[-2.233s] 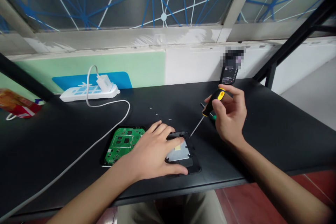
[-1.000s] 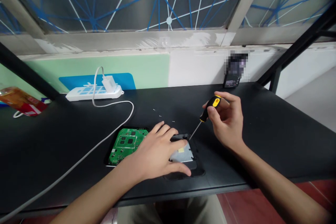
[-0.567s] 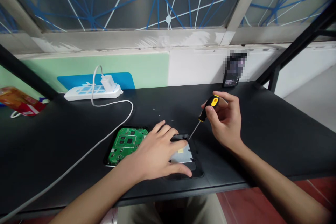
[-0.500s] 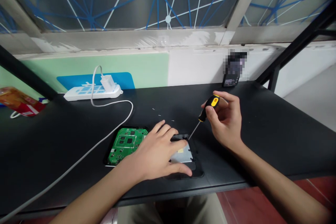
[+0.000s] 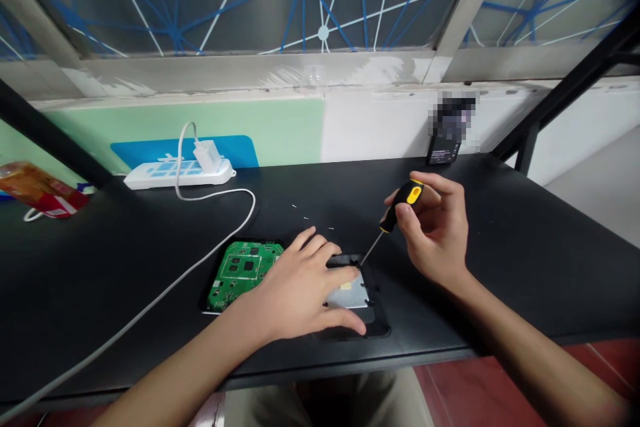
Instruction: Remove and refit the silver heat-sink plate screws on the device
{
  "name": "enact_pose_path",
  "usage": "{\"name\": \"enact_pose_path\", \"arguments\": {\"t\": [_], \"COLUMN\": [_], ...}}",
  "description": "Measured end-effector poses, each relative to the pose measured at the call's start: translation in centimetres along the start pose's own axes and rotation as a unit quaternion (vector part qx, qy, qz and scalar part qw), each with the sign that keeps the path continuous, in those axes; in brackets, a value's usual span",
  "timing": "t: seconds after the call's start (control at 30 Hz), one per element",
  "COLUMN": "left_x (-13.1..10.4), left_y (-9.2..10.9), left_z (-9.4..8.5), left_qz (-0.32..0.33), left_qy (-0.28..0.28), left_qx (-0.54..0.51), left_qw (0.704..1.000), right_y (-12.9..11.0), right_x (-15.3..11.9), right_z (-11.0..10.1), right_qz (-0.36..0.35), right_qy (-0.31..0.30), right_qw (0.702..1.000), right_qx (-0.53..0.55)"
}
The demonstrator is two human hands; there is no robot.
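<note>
My right hand (image 5: 440,233) grips a black and yellow screwdriver (image 5: 400,207) by its handle. The shaft slants down to the left, and its tip meets the upper right corner of a silver metal plate (image 5: 357,297) set in a black plastic cover (image 5: 381,328). Spread flat across that cover, my left hand (image 5: 300,287) presses with its index finger near the screwdriver tip and its thumb on the lower part. To the left, partly under my left forearm, lies a green circuit board (image 5: 245,270) in a dark casing. Several small screws (image 5: 306,218) lie behind my left hand.
A white power strip (image 5: 180,175) with a plugged-in charger (image 5: 207,155) stands by the wall. Its white cable (image 5: 165,297) runs across the black table (image 5: 530,267) on the left. A phone (image 5: 444,147) leans at the back right, and a drink bottle (image 5: 43,190) lies far left.
The view has shifted very slightly. The screwdriver handle has tilted a little to the right in my right hand, while its tip stays at the same corner. My left hand keeps its place.
</note>
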State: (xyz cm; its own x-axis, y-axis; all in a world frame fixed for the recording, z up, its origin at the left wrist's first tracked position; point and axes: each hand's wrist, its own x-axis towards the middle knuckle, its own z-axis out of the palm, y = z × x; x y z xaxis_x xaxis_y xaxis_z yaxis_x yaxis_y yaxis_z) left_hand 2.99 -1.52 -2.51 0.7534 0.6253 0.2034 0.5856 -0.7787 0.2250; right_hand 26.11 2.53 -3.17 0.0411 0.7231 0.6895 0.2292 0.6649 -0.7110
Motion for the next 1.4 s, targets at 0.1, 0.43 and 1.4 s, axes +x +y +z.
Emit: {"name": "enact_pose_path", "arguments": {"t": [0.1,0.43,1.4], "left_x": [0.0,-1.0,-0.9], "left_y": [-0.1,-1.0,-0.7], "left_z": [0.0,-1.0,-0.7], "left_qz": [-0.008,-0.016,-0.025], "left_qy": [0.005,-0.083,-0.101], "left_qx": [-0.018,-0.083,-0.091], "left_qw": [1.000,0.993,0.990], "right_y": [-0.4,-0.6,-1.4], "right_x": [0.0,-0.3,0.4], "right_z": [0.0,-0.4,2.5], "right_qz": [-0.011,-0.067,-0.148], "right_qy": [-0.013,-0.058,-0.111], "right_qw": [1.000,0.996,0.980], "right_qx": [-0.003,0.022,0.077]}}
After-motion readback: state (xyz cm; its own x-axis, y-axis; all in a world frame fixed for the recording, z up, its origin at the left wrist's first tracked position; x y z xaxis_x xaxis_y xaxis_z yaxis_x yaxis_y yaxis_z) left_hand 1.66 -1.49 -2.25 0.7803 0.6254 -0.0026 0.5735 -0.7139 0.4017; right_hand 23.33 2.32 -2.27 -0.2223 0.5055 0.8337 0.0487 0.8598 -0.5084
